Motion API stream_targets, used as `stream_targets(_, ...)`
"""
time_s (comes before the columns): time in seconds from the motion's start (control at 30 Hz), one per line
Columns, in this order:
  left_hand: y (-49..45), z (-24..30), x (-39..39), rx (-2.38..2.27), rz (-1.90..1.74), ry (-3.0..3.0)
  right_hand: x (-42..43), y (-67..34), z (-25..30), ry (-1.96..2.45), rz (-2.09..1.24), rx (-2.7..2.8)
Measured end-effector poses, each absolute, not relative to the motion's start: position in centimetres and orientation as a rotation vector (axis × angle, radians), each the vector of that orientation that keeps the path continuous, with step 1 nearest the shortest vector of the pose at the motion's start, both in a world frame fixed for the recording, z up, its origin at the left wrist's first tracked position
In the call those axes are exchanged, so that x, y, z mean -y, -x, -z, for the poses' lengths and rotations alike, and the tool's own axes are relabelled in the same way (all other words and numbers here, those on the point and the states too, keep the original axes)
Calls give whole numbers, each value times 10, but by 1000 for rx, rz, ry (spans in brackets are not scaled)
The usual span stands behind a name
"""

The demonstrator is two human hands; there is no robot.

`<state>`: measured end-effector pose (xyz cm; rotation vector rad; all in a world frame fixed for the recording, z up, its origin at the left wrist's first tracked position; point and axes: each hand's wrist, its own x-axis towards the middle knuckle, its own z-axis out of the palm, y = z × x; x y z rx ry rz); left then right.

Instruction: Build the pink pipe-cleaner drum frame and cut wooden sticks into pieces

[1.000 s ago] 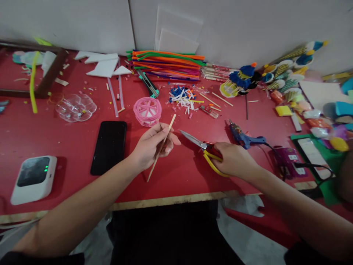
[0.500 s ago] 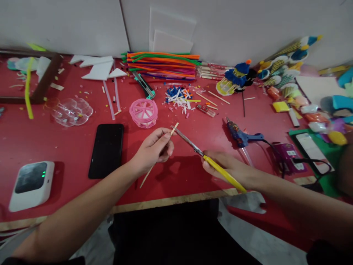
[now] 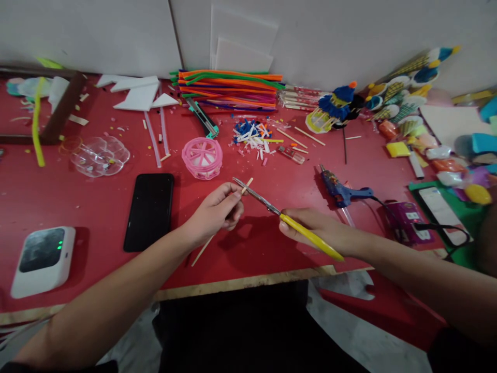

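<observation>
My left hand [image 3: 222, 208] is closed around a thin wooden stick [image 3: 202, 250]. The stick slants, its upper tip poking out past the thumb and its lower end pointing toward the table's front edge. In my right hand [image 3: 306, 224] is a pair of scissors [image 3: 310, 237] with yellow handles. Their metal blades lie across the stick just above my left fingertips. Beyond my left hand sits a round pink openwork piece [image 3: 202, 158] with a white inside.
A black phone [image 3: 149, 212] and a white device [image 3: 43, 261] lie left. A blue glue gun [image 3: 341, 189] rests at right, its cord running to a purple box [image 3: 407, 223]. Behind are a box cutter [image 3: 202, 118], foam scraps [image 3: 252, 137] and bundled pipe cleaners [image 3: 231, 90].
The scissors have shifted slightly left, so their blades reach further past the stick. My right hand has moved left with them, while my left hand keeps hold of the stick.
</observation>
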<state>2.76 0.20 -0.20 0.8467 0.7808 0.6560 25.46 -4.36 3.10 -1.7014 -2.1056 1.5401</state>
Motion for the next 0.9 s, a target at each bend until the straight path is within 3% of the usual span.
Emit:
stream_targets(0.43, -27, -1, -2, -795, -644, -743, 38, -250, -36, 1705, -1531, 2161)
stream_targets(0.7, -29, 0, 3, -874, -637, -780, 41, -242, -36, 1993, -1126, 2396)
stream_targets(0.9, -28, 0, 8, -1130, -727, -1169, 34, -235, -44, 2111, -986, 2565)
